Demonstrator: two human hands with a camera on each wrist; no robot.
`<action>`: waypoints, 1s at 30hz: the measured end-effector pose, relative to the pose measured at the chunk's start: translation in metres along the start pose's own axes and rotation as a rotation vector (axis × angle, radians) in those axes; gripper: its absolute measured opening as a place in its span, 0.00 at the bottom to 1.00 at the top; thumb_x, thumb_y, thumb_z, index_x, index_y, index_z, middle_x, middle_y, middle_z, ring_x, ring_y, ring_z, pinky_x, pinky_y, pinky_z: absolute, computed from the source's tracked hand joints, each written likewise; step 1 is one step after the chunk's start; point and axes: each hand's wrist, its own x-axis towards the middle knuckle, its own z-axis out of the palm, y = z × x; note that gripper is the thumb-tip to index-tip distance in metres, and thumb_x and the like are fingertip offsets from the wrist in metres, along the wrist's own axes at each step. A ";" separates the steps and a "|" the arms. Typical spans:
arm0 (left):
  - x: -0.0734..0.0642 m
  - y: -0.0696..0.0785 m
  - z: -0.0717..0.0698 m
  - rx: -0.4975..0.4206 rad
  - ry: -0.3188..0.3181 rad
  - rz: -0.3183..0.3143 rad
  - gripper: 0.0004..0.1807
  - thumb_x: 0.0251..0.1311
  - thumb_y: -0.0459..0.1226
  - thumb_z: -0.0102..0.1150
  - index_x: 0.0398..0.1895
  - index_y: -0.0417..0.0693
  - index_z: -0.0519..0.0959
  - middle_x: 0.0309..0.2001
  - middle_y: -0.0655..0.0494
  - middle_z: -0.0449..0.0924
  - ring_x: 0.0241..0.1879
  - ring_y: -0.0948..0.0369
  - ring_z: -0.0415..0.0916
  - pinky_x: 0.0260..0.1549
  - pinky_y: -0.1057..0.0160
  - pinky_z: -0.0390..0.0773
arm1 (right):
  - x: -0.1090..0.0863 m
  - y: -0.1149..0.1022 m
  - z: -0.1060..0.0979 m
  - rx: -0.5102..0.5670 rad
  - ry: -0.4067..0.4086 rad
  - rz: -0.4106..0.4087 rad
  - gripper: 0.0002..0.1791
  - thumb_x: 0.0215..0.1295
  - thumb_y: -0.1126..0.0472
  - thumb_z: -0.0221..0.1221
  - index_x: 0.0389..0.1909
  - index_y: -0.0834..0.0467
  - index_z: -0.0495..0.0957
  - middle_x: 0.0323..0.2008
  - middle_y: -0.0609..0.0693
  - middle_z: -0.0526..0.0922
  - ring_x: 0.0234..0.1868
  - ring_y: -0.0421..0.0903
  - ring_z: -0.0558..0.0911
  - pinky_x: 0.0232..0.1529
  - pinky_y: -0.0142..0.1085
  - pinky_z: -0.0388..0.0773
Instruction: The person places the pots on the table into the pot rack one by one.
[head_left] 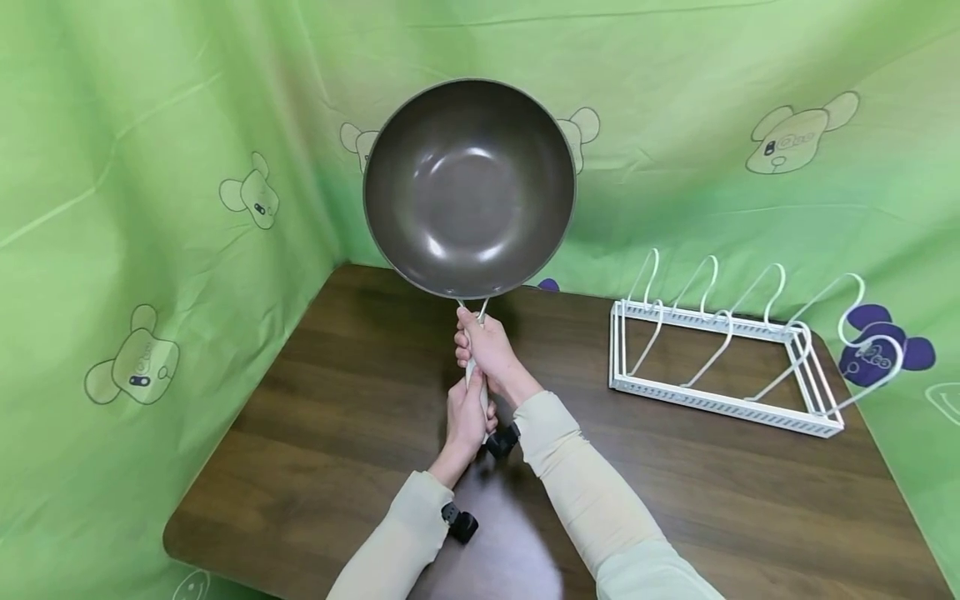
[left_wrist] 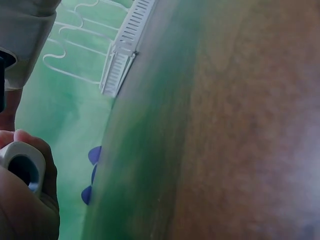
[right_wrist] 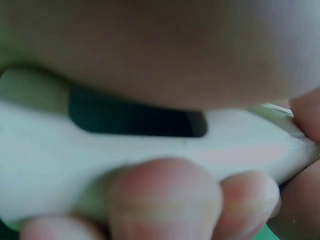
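Observation:
A dark brown wok point(head_left: 472, 192) with a pale handle point(head_left: 482, 400) is held up in the head view, its inside facing me. Its bowl is above the table level in view, in front of the green cloth. My right hand point(head_left: 491, 346) grips the upper handle, close to the bowl. Lower down, my left hand point(head_left: 467, 414) is wrapped round the same handle. The left wrist view shows the hollow handle end point(left_wrist: 37, 165) between curled fingers. In the right wrist view, curled fingertips point(right_wrist: 165, 200) press along the handle point(right_wrist: 240, 150), which has a dark slot.
A white wire rack point(head_left: 727, 407) with several curved hooks stands on the right of the brown wooden table point(head_left: 322, 433). Green cloth point(head_left: 675, 183) printed with cartoon bears hangs behind and to the left. Small black wrist cameras point(head_left: 463, 527) sit at both sleeves.

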 end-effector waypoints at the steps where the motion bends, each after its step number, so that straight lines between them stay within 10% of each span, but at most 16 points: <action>1: 0.001 0.000 0.001 0.001 -0.006 0.004 0.23 0.78 0.53 0.44 0.32 0.45 0.70 0.10 0.56 0.62 0.06 0.64 0.58 0.06 0.68 0.62 | 0.000 -0.001 -0.001 0.001 0.004 -0.001 0.16 0.78 0.49 0.52 0.36 0.57 0.67 0.17 0.45 0.65 0.14 0.38 0.66 0.16 0.29 0.66; 30: 0.033 -0.009 0.051 -0.059 -0.290 0.005 0.26 0.78 0.56 0.38 0.30 0.46 0.68 0.10 0.55 0.61 0.06 0.63 0.57 0.04 0.65 0.60 | -0.012 -0.044 -0.049 -0.158 0.198 -0.164 0.21 0.76 0.44 0.53 0.33 0.58 0.68 0.18 0.45 0.68 0.16 0.39 0.68 0.18 0.28 0.68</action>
